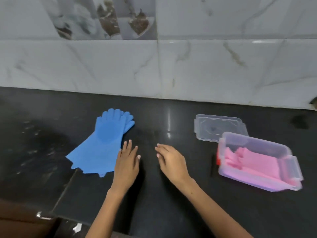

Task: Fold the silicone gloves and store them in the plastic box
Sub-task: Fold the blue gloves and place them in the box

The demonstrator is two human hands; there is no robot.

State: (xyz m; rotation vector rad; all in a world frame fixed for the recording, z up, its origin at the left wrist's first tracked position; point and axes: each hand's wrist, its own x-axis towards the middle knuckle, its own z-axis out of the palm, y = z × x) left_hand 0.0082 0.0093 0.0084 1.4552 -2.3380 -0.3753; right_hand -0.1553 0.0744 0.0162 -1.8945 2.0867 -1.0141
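On the black counter [171,212], 2 blue gloves [104,143] lie flat, stacked one on the other, fingers pointing toward the tiled wall [171,66]. Just right of their cuffs, the left hand [127,162] reaches forward with straight fingers, its grip wide and holding nothing. Beside it, the right hand [171,160] is relaxed, also holding nothing. Well apart to the right stands the clear plastic box [259,160] with folded pink gloves [253,164] inside, its lid [219,126] lying just behind.

Two blue silicone gloves [104,143] lie flat, stacked and unfolded, well left of the clear plastic box [257,162]. The open box holds what look like folded pink gloves [253,164]; its lid [219,127] lies just behind.
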